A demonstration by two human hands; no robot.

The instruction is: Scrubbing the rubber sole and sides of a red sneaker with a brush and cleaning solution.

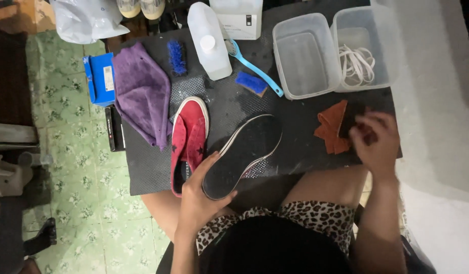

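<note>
My left hand (199, 195) grips the heel end of a shoe (243, 153) turned sole-up, its black sole with a white rim facing me. A second red shoe (189, 137) lies upright just left of it on the black mat (295, 132). Over at the right edge of the mat, my right hand (375, 139) closes on a rust-orange cloth (332, 127); a small dark object under the fingers is too blurred to name.
A purple cloth (142, 91) lies at the mat's left. At the back are a blue brush (177, 57), a clear bottle (209, 40), a long-handled blue brush (254, 66), a blue sponge block (251, 82), and two clear tubs (301, 56), one (363, 48) with white laces (357, 63). Blue box (100, 78) at left.
</note>
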